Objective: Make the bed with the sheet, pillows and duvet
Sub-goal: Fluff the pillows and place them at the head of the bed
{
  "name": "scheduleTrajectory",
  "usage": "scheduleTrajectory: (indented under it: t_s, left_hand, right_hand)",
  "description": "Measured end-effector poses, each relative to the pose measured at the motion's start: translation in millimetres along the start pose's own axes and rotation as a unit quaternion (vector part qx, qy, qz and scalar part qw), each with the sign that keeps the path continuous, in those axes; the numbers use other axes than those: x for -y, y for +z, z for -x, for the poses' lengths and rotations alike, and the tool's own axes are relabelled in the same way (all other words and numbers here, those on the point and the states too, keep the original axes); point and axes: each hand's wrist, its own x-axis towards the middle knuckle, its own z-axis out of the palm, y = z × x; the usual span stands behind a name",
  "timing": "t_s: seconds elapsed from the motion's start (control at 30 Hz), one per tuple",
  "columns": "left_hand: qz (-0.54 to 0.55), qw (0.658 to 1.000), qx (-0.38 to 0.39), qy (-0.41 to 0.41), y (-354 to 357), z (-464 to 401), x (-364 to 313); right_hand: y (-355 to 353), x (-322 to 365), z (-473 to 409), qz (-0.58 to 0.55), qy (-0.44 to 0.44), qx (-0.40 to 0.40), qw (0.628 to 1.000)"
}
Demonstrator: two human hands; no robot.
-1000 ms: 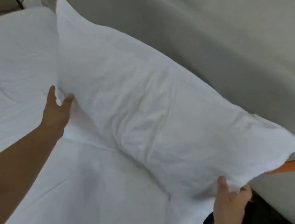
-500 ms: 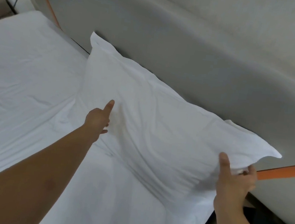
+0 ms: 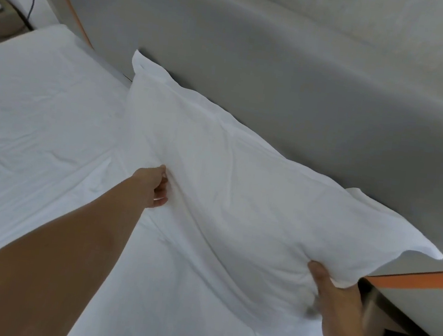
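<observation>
Right grip: our right hand (image 3: 338, 296) holds the pillow (image 3: 240, 187) at its near right corner, thumb on top, the other fingers hidden beneath the cloth.
Left grip: our left hand (image 3: 155, 187) has its fingers curled into the pillow's near long edge; we cannot tell for certain whether it pinches the fabric or only presses into it.
Pillow: it lies at the head end of the bed, on the right side, its far long edge leaning against the grey headboard (image 3: 293, 98), its far right corner sticking out past the bed's right edge.
Sheet: the sheet (image 3: 39, 123) covers the mattress, lightly creased towards the left side.
Step in hand: we judge this to be seating the first pillow.
How to do it well: we should draw the right corner in until it sits square with the bed's right edge, keep the far edge snug along the headboard, then let go and pat the top flat.
Risk: a hard tug could drag the sheet into fresh creases.
Not seen: a second pillow or the duvet.
</observation>
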Motion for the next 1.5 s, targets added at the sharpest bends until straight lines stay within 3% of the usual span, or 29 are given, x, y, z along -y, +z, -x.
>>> scheduleTrajectory:
  t_s: [0.1, 0.2, 0.3, 0.4, 0.63, 0.7, 0.77, 0.83, 0.93, 1.1, 1.23, 1.3, 1.4, 1.5]
  left_hand:
    - [0.05, 0.999, -0.002, 0.009, 0, -9, 6]
    - [0.08, 0.995, -0.055, 0.009, 1, -14, 7]
    - [-0.02, 0.991, -0.135, 0.007, -10, -31, 8]
    - [-0.097, 0.989, -0.108, 0.014, -20, -52, 8]
    - [0.049, 0.987, -0.134, 0.078, -27, -67, 18]
    - [0.163, 0.976, -0.123, 0.077, -32, -61, 16]
    - [0.011, 0.974, -0.192, 0.123, -34, -53, 12]
    - [0.265, 0.944, -0.16, 0.114, -39, -37, 7]
    - [0.252, 0.947, -0.152, 0.129, -45, -22, 6]
    - [0.212, 0.94, -0.132, 0.231, -75, -19, -2]
    - [0.158, 0.97, -0.057, 0.173, -85, -29, 12]
    - [0.098, 0.985, -0.09, 0.109, -84, -35, 33]
    - [0.052, 0.991, -0.121, 0.009, -79, -39, 76]
    - [0.052, 0.992, -0.108, -0.045, -69, -31, 113]
  right_hand:
    - [4, -4, -1, -0.006, 0.013, -0.03, 0.999]
    - [6, -5, 0, -0.017, 0.014, -0.048, 0.999]
    - [7, -1, 1, -0.021, 0.003, -0.047, 0.999]
    - [5, -4, -1, -0.032, -0.002, -0.041, 0.999]
    - [7, -10, -5, -0.03, 0.009, -0.052, 0.998]
    - [8, -10, -4, -0.022, 0.017, -0.06, 0.998]
    - [9, -5, 1, -0.012, 0.021, -0.07, 0.997]
    - [15, 4, 12, -0.016, 0.032, -0.087, 0.996]
    - [20, 5, 27, -0.009, 0.018, -0.085, 0.996]
    - [29, -9, 42, -0.026, 0.027, -0.12, 0.992]
    - [34, -35, 41, -0.046, 0.059, -0.093, 0.993]
    - [33, -37, 35, 0.018, 0.06, -0.13, 0.989]
    - [38, -12, 41, 0.155, -0.056, -0.157, 0.974]
    - [59, 4, 32, 0.26, -0.198, -0.054, 0.944]
